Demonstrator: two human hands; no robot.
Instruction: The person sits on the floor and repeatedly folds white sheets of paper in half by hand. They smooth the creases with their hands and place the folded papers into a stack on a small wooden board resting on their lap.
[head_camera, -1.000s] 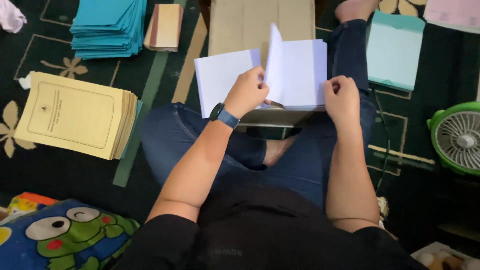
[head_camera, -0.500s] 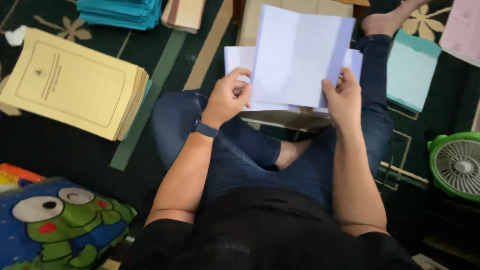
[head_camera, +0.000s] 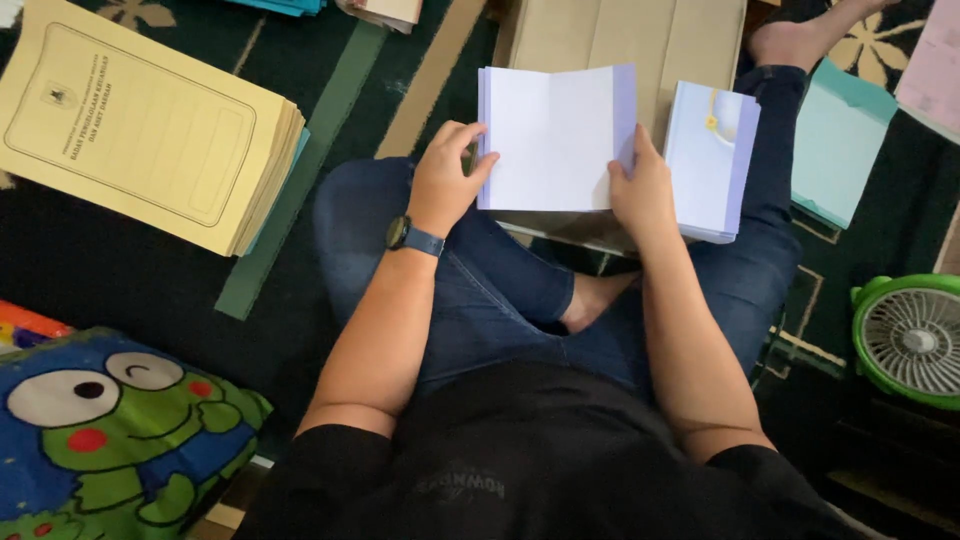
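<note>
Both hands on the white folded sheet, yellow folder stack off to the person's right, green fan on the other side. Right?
One slip: in the head view the yellow folder stack lies to the person's left, and the green fan to their right. The rest holds: left hand and right hand both grip the white folded sheet.

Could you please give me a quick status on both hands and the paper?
Left hand and right hand each grip a side of the folded white sheet. Pale stack alongside. Nothing in the way.

This looks like a home: a patterned carpet (head_camera: 130, 270) on the floor, a frog cushion (head_camera: 110, 430), a small green fan (head_camera: 908, 340).
</note>
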